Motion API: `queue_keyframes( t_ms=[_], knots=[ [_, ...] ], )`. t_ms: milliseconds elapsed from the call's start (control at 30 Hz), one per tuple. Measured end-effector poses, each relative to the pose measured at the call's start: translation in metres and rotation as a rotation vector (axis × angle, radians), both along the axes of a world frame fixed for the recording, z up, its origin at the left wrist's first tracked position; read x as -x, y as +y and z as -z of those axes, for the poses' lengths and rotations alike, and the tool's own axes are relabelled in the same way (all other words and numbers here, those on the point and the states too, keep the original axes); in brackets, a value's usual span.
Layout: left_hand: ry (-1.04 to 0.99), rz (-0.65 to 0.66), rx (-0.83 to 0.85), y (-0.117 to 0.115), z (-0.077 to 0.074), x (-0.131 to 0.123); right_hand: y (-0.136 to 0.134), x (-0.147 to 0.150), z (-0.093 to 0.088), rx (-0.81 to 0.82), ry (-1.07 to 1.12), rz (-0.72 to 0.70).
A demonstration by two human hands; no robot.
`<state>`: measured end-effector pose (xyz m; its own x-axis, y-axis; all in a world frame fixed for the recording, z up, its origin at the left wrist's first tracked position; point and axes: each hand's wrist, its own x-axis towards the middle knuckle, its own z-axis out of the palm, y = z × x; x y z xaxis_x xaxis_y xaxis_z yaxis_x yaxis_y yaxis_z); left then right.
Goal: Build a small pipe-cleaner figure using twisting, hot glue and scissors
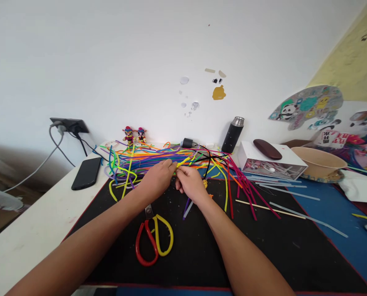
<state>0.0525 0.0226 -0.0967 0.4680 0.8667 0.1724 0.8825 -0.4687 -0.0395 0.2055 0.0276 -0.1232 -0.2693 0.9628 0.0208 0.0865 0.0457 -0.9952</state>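
Note:
My left hand (157, 176) and my right hand (190, 183) meet over a heap of coloured pipe cleaners (159, 158) at the far side of a black mat (263, 242). Both hands pinch a yellow pipe cleaner (183, 161) between thumb and fingers, the left at its near end, the right just beside it. My right hand also has a purple strand and a clear stick (187, 209) trailing down below it. Scissors (154, 236) with one red and one yellow handle lie on the mat just under my left wrist.
A black phone (86, 172) lies left on the white table (26, 234). A black flask (233, 135), a white box (271, 164) with a dark case, and a paper bowl (317, 162) stand at right. Clear sticks (307, 218) and a wooden skewer (270, 209) lie nearby.

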Motion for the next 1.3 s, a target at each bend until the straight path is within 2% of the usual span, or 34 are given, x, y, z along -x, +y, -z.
queue_keyframes(
  t_ms=[133, 233, 367, 500, 767, 933, 1067, 1200, 1300],
  knots=[
    [-0.058, 0.020, 0.019, 0.007, -0.003, 0.008, -0.001, 0.001, -0.002, 0.010, 0.015, -0.044],
    [-0.196, -0.009, 0.006, 0.012, -0.009, 0.016, -0.001, 0.001, -0.002, 0.024, 0.077, -0.070],
    [-0.417, -0.053, 0.000, 0.015, -0.016, 0.023, 0.000, -0.001, -0.001, 0.027, 0.160, -0.028],
    [-0.515, -0.055, 0.052, 0.014, -0.019, 0.025, -0.001, 0.000, -0.001, 0.011, 0.175, 0.019],
    [-0.505, -0.077, 0.199, 0.005, -0.017, 0.019, 0.001, 0.000, 0.002, -0.064, 0.175, 0.074],
    [-0.323, -0.039, 0.116, 0.000, -0.011, 0.007, 0.002, -0.001, 0.005, -0.127, 0.030, 0.106],
    [-0.268, -0.038, 0.082, -0.005, -0.011, 0.000, 0.003, -0.002, 0.004, -0.152, -0.048, 0.163],
    [-0.351, -0.026, 0.053, -0.007, -0.013, -0.002, 0.007, -0.005, 0.004, -0.168, -0.106, 0.222],
    [-0.494, 0.000, 0.107, -0.004, -0.013, 0.000, 0.010, -0.008, 0.005, -0.170, -0.086, 0.250]
  ],
)
